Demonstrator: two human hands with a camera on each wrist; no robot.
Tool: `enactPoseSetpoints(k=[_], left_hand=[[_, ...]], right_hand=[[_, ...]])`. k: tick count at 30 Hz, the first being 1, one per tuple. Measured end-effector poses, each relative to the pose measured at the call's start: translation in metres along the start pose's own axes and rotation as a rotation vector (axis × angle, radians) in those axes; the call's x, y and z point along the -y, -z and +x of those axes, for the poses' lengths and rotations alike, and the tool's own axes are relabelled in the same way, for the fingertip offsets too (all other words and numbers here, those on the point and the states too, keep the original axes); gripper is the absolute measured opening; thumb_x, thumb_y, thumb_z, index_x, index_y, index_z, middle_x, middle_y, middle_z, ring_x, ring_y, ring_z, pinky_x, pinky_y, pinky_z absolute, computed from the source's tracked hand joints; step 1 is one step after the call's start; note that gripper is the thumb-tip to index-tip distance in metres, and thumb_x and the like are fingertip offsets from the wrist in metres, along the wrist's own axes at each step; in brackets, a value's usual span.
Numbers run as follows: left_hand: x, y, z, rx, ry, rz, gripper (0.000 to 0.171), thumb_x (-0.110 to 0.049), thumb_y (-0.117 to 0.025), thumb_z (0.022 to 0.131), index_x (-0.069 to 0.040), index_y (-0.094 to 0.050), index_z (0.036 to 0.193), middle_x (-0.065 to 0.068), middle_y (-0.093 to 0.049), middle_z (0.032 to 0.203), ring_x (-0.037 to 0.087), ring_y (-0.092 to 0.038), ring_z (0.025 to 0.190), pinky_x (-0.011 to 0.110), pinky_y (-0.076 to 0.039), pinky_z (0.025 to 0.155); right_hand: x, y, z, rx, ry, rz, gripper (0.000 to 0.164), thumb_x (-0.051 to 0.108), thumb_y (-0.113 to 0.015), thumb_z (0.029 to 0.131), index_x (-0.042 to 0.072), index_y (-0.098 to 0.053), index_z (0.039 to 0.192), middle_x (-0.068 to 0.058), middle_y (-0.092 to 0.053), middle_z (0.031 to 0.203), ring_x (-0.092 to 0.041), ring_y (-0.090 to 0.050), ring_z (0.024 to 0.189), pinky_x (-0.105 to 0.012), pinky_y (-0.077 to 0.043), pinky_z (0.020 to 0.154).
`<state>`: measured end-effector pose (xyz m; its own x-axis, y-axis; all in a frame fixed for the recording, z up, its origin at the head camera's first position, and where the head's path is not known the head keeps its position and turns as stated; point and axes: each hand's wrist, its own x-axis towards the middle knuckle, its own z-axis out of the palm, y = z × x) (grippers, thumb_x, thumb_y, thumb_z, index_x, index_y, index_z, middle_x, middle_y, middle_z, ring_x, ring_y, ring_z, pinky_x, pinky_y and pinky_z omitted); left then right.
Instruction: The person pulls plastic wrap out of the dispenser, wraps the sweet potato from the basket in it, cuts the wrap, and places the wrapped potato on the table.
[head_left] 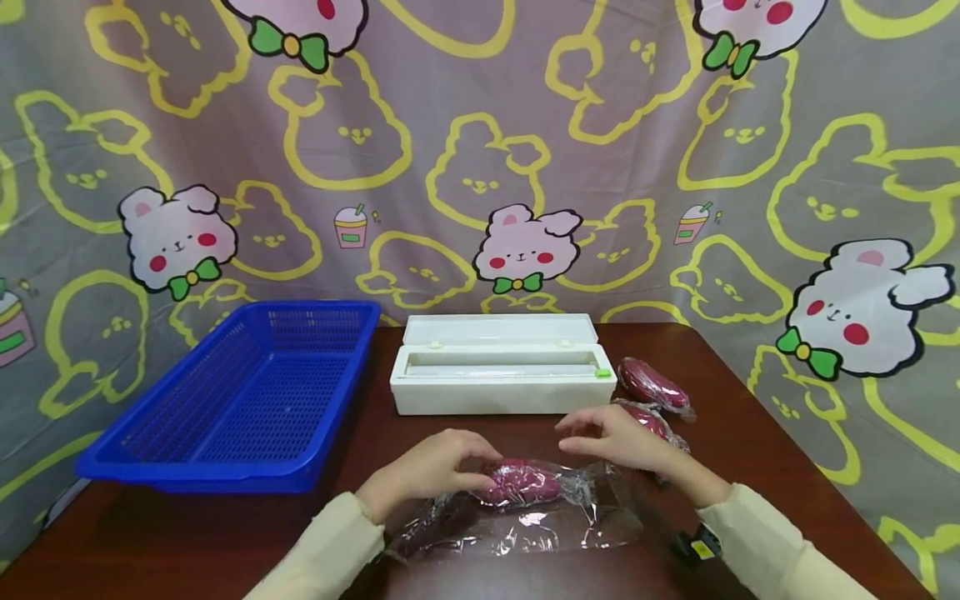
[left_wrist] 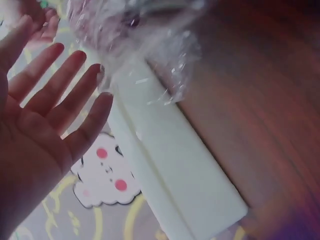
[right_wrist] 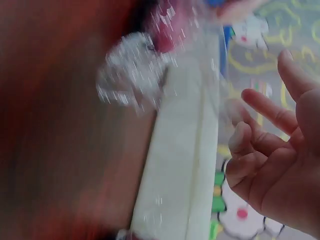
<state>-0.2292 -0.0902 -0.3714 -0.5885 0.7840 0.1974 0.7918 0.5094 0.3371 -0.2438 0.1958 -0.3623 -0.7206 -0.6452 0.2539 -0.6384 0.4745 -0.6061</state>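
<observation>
A red-skinned sweet potato point(head_left: 521, 483) lies in loose clear cling film point(head_left: 536, 533) near the table's front edge. My left hand point(head_left: 431, 471) is at its left end, thumb and fingertips right at the film; the left wrist view shows those fingers straight and spread. To the upper right of the potato, my right hand point(head_left: 611, 435) hovers with loosely bent fingers and nothing in them. Crumpled film point(right_wrist: 130, 70) bunches at the potato's end in the right wrist view, blurred. Behind stands a white cling film box point(head_left: 502, 395) with its lid raised and a roll inside.
A blue plastic basket point(head_left: 300, 475) stands at the left. Two film-wrapped sweet potatoes, one at the back point(head_left: 652, 385) and one nearer point(head_left: 651, 419), lie right of the box, the nearer partly behind my right hand. A patterned curtain point(head_left: 420, 275) hangs behind the table point(head_left: 757, 467).
</observation>
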Motion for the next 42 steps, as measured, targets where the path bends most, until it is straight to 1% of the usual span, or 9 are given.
enactPoseSetpoints(k=[4, 10, 14, 18, 23, 30, 34, 37, 42], left_hand=[[-0.006, -0.005, -0.003, 0.05, 0.022, 0.115, 0.055, -0.044, -0.067, 0.075, -0.008, -0.059, 0.117, 0.001, -0.057, 0.113, 0.012, -0.051, 0.105, 0.025, -0.038, 0.089], [-0.005, -0.011, -0.005, 0.078, 0.036, 0.105, 0.082, -0.042, -0.076, 0.062, -0.001, -0.047, 0.127, 0.004, -0.05, 0.122, 0.015, -0.047, 0.111, 0.027, -0.035, 0.093], [-0.003, -0.014, -0.005, 0.099, 0.066, 0.095, 0.09, -0.036, -0.08, 0.059, 0.003, -0.04, 0.13, 0.007, -0.048, 0.125, 0.018, -0.045, 0.113, 0.028, -0.034, 0.095], [0.001, -0.017, -0.002, 0.104, 0.089, 0.083, 0.086, -0.023, -0.082, 0.059, 0.003, -0.04, 0.129, 0.009, -0.048, 0.124, 0.02, -0.045, 0.113, 0.028, -0.034, 0.095], [0.006, -0.016, 0.0, 0.097, 0.068, 0.032, 0.071, -0.006, -0.08, 0.06, 0.002, -0.048, 0.123, 0.009, -0.053, 0.119, 0.017, -0.049, 0.108, 0.024, -0.036, 0.092], [0.011, -0.013, -0.001, 0.18, 0.054, -0.299, 0.058, -0.005, -0.079, 0.058, 0.003, -0.058, 0.112, 0.006, -0.065, 0.097, 0.003, -0.058, 0.08, 0.016, -0.045, 0.072], [0.015, -0.014, -0.002, 0.222, 0.047, -0.379, 0.057, -0.009, -0.079, 0.059, 0.003, -0.059, 0.111, 0.007, -0.065, 0.099, 0.002, -0.058, 0.082, 0.016, -0.044, 0.075], [0.017, -0.014, -0.002, 0.192, 0.017, -0.281, 0.057, -0.017, -0.079, 0.057, 0.0, -0.062, 0.108, 0.003, -0.064, 0.096, 0.003, -0.055, 0.085, 0.017, -0.042, 0.077], [0.016, -0.01, 0.0, 0.039, 0.043, 0.093, 0.045, -0.038, -0.077, 0.052, -0.014, -0.06, 0.086, -0.009, -0.052, 0.071, 0.003, -0.046, 0.065, 0.019, -0.039, 0.06]], right_hand=[[0.011, -0.016, -0.005, 0.09, 0.033, -0.166, 0.048, 0.039, -0.066, 0.077, 0.005, -0.059, 0.11, 0.004, -0.057, 0.082, -0.008, -0.051, 0.069, -0.025, -0.044, 0.058], [0.015, -0.036, -0.007, 0.162, 0.014, -0.429, 0.075, 0.052, -0.071, 0.065, 0.009, -0.049, 0.123, 0.004, -0.049, 0.09, -0.007, -0.047, 0.068, -0.027, -0.042, 0.057], [0.011, -0.043, -0.005, 0.145, 0.06, -0.527, 0.077, 0.042, -0.079, 0.058, 0.012, -0.049, 0.122, 0.005, -0.045, 0.087, -0.007, -0.047, 0.065, -0.025, -0.041, 0.053], [0.006, -0.045, -0.003, 0.117, 0.107, -0.578, 0.073, 0.023, -0.083, 0.056, 0.009, -0.05, 0.119, 0.001, -0.05, 0.091, -0.014, -0.055, 0.072, -0.029, -0.046, 0.056], [0.002, -0.041, -0.001, 0.153, 0.134, -0.485, 0.057, 0.006, -0.078, 0.063, 0.008, -0.053, 0.114, -0.001, -0.058, 0.1, -0.015, -0.058, 0.086, -0.031, -0.048, 0.07], [-0.004, -0.03, 0.001, 0.335, 0.211, -0.1, 0.034, -0.001, -0.07, 0.071, 0.011, -0.062, 0.102, 0.009, -0.06, 0.086, 0.001, -0.051, 0.071, -0.017, -0.045, 0.06], [-0.009, -0.027, 0.004, 0.389, 0.293, -0.032, 0.031, 0.006, -0.07, 0.072, 0.007, -0.064, 0.102, 0.008, -0.062, 0.087, 0.002, -0.052, 0.074, -0.016, -0.045, 0.064], [-0.013, -0.027, 0.007, 0.387, 0.333, -0.073, 0.032, 0.011, -0.071, 0.071, 0.005, -0.066, 0.102, 0.007, -0.061, 0.088, 0.0, -0.051, 0.08, -0.018, -0.044, 0.07], [-0.011, -0.026, 0.011, 0.355, 0.303, -0.222, 0.032, 0.019, -0.074, 0.065, 0.01, -0.07, 0.095, 0.012, -0.048, 0.076, 0.0, -0.042, 0.072, -0.014, -0.038, 0.064]])
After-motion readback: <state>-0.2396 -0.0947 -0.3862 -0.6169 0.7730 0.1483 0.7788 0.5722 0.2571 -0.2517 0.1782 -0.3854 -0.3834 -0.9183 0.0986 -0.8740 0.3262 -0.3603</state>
